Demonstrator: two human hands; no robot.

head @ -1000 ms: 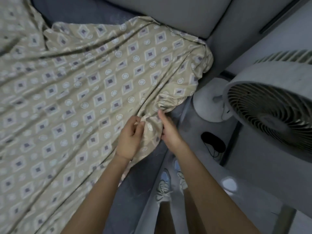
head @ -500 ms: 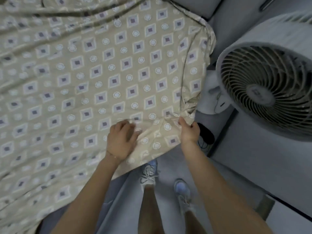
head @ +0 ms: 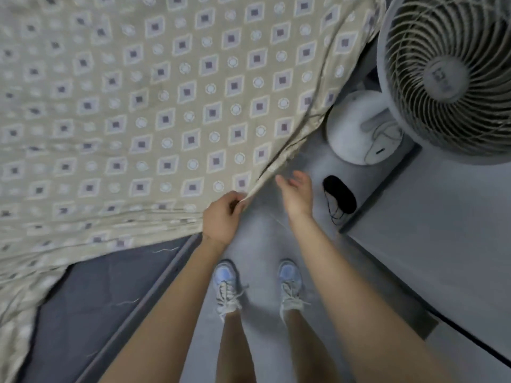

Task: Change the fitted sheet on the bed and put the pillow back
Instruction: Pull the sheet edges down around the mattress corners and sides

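**A:** Where does the sheet lie?

**B:** The fitted sheet [head: 166,106], beige with a print of squares and small rings, is spread over most of the bed and fills the upper left of the view. Its near corner is lifted off the mattress [head: 96,294], whose dark blue top lies bare at the lower left.

**A:** And the person's hands?

**B:** The left hand [head: 221,217] pinches the sheet's gathered hem at that corner, with thumb and fingers curled round the cloth. The fabric runs taut away from it, and folds fan out to the left along the lower edge. The right hand [head: 294,194] holds nothing. Its fingers are loosely spread, just beside the sheet's hanging edge, with a narrow gap showing between them. It is slightly blurred.

**A:** What stands around the person?

**B:** The person stands on the pale floor [head: 260,239] beside the bed, in light lace-up shoes [head: 225,288]. A white fan [head: 448,76] fills the upper right, and its round base [head: 356,128] sits on the floor near the sheet's edge. A small black object [head: 338,196] with a thin cord lies on the floor between that base and the right hand. What it is cannot be told.
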